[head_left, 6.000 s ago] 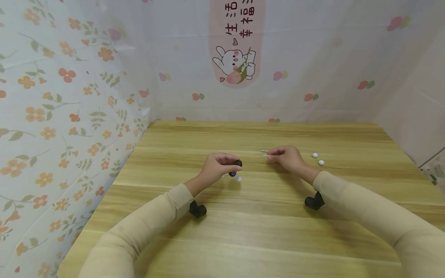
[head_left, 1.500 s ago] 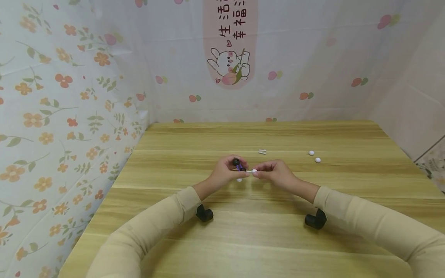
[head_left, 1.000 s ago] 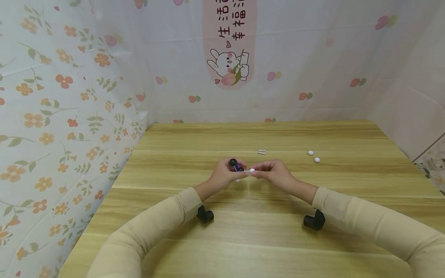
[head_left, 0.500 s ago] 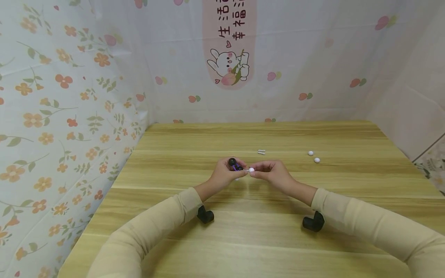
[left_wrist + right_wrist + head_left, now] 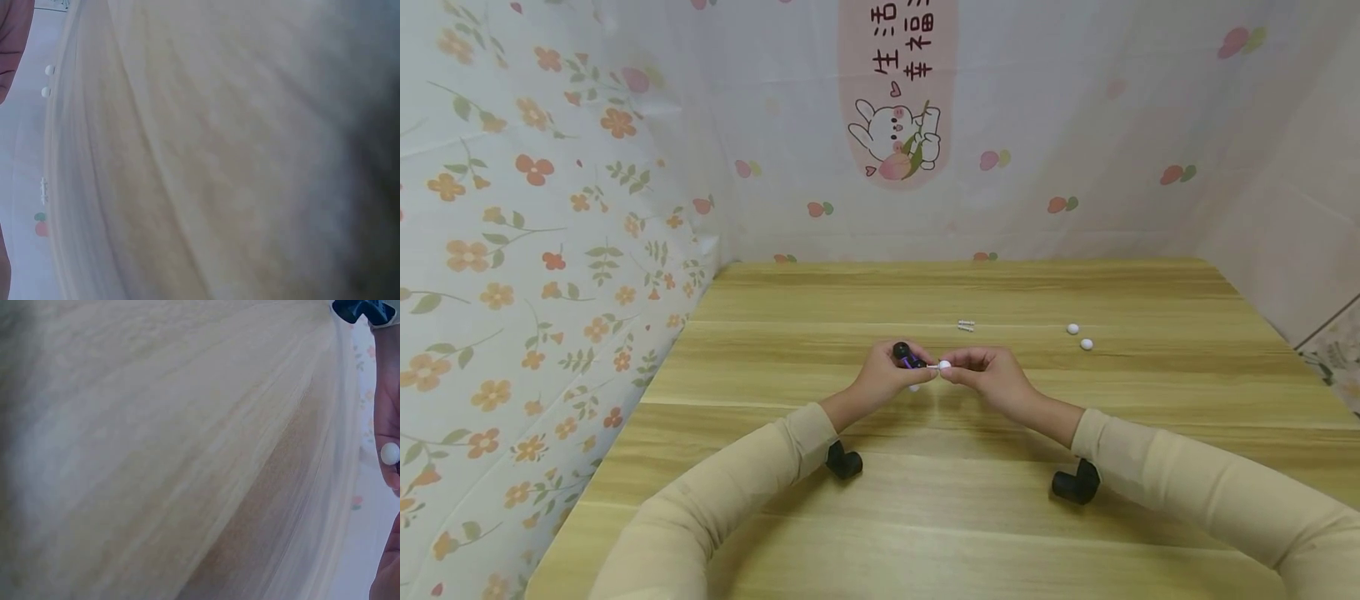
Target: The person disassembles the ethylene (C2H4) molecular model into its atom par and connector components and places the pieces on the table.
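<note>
In the head view my left hand (image 5: 880, 372) holds a ball-and-stick model (image 5: 901, 350) with black balls and purple links between thumb and fingers. A white ball (image 5: 913, 387) of it shows below the thumb. From the left fingertips a thin white stick (image 5: 932, 367) runs right to another white ball (image 5: 944, 365). That ball is pinched by the thumb and fingers of my right hand (image 5: 997, 377). Fingers hide part of the model. At the right wrist view's edge, a white ball (image 5: 390, 454) shows against the left hand (image 5: 389, 400).
Short white sticks (image 5: 966, 326) lie on the wooden table (image 5: 880, 500) beyond the hands. Farther right are two loose white balls (image 5: 1079, 337). Black wrist mounts (image 5: 845, 461) sit under both cuffs. A patterned curtain (image 5: 1037, 125) stands behind the table.
Six seconds ago my right hand was at the sticks, pinching one, apart from the left. Now it pinches a white ball beside the left hand. Over the last second and a half, both hands barely move.
</note>
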Demonstrator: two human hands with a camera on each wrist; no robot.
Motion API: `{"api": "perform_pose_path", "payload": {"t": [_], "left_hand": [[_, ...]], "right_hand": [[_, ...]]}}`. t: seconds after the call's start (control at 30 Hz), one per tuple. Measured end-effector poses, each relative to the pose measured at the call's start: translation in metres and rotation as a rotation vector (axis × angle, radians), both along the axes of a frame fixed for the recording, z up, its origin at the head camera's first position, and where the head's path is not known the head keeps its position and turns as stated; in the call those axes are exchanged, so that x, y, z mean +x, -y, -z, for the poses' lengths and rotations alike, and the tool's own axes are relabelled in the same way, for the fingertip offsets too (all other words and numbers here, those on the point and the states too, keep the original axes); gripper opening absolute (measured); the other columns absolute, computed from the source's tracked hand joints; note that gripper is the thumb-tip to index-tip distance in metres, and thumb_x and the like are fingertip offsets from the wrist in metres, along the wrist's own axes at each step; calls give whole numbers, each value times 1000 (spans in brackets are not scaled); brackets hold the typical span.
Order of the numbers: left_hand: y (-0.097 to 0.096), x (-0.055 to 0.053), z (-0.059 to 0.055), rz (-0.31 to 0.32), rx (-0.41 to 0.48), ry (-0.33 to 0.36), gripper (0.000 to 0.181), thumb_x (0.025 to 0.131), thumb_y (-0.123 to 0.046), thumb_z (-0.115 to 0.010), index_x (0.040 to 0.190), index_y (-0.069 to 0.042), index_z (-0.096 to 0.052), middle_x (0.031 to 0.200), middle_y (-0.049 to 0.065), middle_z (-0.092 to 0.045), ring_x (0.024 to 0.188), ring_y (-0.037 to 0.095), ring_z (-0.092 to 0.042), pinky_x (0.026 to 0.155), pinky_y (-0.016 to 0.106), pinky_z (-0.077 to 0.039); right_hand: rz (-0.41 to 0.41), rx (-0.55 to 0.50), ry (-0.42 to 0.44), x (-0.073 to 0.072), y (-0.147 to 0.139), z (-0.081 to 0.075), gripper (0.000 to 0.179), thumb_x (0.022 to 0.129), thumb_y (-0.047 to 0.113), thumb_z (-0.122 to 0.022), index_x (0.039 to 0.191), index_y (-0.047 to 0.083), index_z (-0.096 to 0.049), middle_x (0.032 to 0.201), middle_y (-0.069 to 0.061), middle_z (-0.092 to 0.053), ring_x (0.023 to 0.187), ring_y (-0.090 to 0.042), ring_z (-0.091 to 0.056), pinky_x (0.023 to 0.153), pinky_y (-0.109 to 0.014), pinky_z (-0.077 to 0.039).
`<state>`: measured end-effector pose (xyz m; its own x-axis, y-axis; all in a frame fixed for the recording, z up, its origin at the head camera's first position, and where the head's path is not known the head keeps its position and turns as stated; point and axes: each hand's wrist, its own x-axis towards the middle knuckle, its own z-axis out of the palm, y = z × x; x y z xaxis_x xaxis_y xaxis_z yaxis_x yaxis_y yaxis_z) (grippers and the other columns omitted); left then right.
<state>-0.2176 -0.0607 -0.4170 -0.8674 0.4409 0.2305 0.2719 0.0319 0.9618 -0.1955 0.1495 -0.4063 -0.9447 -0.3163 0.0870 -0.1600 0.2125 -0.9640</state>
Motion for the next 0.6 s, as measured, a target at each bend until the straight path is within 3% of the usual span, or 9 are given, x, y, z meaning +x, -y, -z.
{"api": "perform_pose_path", "payload": {"t": [0.37, 0.6], "left_hand": [[0, -1, -2, -14, -43, 15, 17, 84, -5, -75, 96, 6, -70, 92, 8, -70, 75, 13, -62, 66, 25, -52], [2, -3, -5, -8, -94, 9, 13, 86, -9, -75, 94, 0, -69, 89, 6, -68, 75, 13, -60, 65, 26, -52]], "right_hand": [[16, -22, -23, 1, 1, 1, 24, 89, 15, -73, 105, -3, -71, 99, -11, -71, 86, -15, -64, 81, -39, -54], [24, 9, -22, -1, 0, -1, 27, 90, 20, -73, 106, -2, -71, 99, -11, -71, 86, -17, -63, 81, -41, -54]]}}
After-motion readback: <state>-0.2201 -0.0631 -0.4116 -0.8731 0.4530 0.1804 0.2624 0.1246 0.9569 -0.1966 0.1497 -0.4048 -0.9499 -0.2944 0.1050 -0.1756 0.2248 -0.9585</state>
